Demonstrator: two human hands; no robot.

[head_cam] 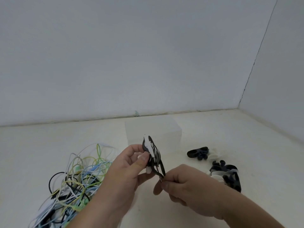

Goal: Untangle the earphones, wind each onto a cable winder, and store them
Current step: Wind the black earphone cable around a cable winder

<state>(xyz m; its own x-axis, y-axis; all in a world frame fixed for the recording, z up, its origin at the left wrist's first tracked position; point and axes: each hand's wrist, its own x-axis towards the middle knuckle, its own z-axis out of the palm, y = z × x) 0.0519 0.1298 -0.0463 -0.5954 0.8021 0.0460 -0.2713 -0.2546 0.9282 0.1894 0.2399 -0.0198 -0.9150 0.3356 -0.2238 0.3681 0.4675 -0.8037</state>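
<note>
My left hand pinches a black cable winder held upright, with black earphone cable wrapped round it and a white piece on top. My right hand grips the loose black cable end just below the winder, fingers closed on it. A tangled heap of earphones in white, yellow-green, pale blue and black lies on the surface at the lower left. A clear plastic storage box stands behind the winder.
Several spare black and white cable winders lie in a loose cluster on the right. The pale surface meets a white wall behind, and a second wall closes off the right side.
</note>
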